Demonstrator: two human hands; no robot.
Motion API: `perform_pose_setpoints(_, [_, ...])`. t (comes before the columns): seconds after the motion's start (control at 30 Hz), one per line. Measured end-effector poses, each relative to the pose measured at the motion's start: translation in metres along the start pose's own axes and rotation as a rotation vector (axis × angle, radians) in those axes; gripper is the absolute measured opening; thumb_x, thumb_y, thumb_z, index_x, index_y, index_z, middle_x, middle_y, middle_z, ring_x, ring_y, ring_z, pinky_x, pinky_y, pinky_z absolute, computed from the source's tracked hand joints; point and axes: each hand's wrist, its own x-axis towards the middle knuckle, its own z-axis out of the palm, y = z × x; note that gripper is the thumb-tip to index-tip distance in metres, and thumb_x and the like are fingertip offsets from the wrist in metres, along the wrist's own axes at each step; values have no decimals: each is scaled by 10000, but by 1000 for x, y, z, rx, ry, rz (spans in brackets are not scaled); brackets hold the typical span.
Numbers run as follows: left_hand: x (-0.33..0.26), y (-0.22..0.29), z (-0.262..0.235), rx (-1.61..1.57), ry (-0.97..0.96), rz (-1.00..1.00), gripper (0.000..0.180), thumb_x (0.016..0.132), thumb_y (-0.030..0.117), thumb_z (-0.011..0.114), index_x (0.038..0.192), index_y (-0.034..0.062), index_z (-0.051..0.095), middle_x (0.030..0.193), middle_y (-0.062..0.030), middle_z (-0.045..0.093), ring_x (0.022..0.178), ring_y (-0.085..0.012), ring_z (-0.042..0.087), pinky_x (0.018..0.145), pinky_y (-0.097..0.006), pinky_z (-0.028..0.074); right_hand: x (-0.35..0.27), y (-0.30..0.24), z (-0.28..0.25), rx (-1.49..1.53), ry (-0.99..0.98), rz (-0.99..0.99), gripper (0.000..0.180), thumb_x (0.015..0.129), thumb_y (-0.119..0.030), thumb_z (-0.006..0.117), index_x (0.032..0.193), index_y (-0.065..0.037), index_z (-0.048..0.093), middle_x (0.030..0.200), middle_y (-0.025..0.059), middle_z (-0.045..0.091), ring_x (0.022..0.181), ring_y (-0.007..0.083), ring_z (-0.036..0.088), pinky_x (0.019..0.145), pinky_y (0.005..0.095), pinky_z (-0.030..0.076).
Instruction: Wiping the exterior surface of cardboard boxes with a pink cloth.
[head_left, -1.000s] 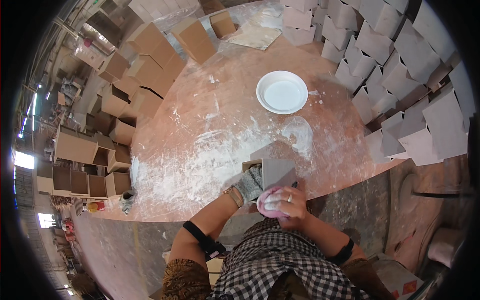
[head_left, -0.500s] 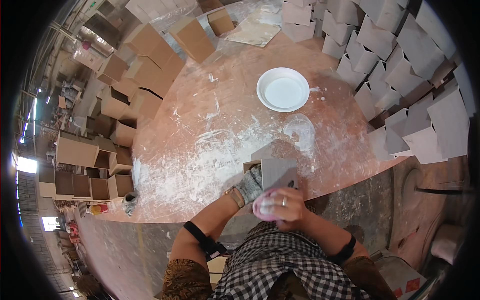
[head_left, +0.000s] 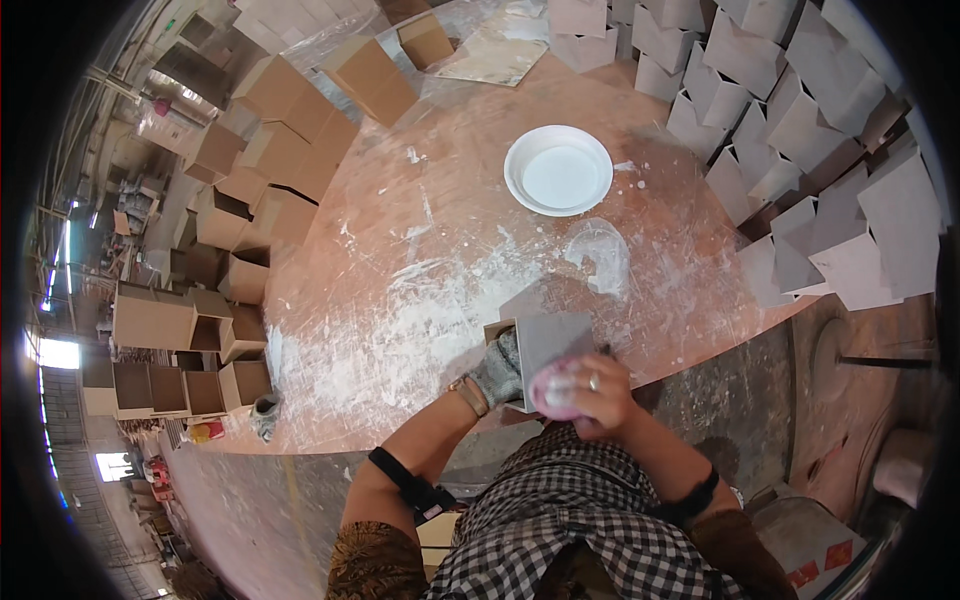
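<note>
My left hand (head_left: 498,368), in a grey knitted glove, reaches into the open end of a small box (head_left: 556,338) and holds it near the table's front edge; its fingers are hidden inside. The box's upper face is coated whitish grey, and its open end shows bare brown board. My bare right hand (head_left: 598,392), with a ring on one finger, is closed round a pink sponge (head_left: 556,388) and presses it on the near part of that face. Beyond the box stands a white round basin (head_left: 558,170) with white liquid in it.
Bare brown boxes (head_left: 290,150) stand stacked along the table's left side. Stacks of whitish-coated boxes (head_left: 845,80) line the right. White smears cover the reddish tabletop (head_left: 400,220). A grey glove (head_left: 265,415) lies at the left edge, and a stained board (head_left: 490,62) lies at the back.
My right hand has moved the pink sponge right and slightly up, from beside the box's near corner onto its coated face. The left hand still holds the box. The whole view has shifted slightly.
</note>
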Motion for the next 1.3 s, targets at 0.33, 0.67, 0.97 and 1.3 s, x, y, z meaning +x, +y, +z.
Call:
perform_pose_setpoints(0.33, [-8, 53, -1, 60, -94, -113, 432, 860, 302, 583, 1229, 89, 513, 1212, -88, 549, 1118, -205, 517, 968, -327, 407, 37, 66, -11, -146, -4, 218, 195, 659, -2, 521, 753, -92, 666, 813, 71, 667, 656, 209, 628, 537, 305, 483])
perform_pose_setpoints(0.67, [-16, 51, 1, 2, -88, -114, 350, 902, 187, 518, 1231, 68, 503, 1201, -85, 550, 1105, -193, 515, 971, -330, 403, -37, -34, -24, 77, -106, 185, 299, 466, -31, 579, 753, -92, 639, 793, 81, 658, 670, 230, 631, 567, 339, 506])
perform_pose_setpoints(0.97, [-7, 96, 14, -228, -78, -115, 378, 930, 257, 421, 1254, 69, 470, 1240, -92, 519, 1122, -195, 505, 976, -340, 409, 62, 44, -16, -18, 93, 199, 254, 590, 41, 562, 813, -39, 655, 809, 102, 657, 697, 239, 630, 617, 305, 496])
perform_pose_setpoints(1.3, [-17, 86, 8, 55, -86, 33, 494, 945, 395, 314, 1308, 75, 411, 1308, -107, 466, 1171, -217, 479, 1005, -367, 390, 6, -21, 23, 135, -44, -83, 246, 527, -41, 608, 767, -62, 664, 769, 78, 659, 666, 241, 629, 603, 330, 522])
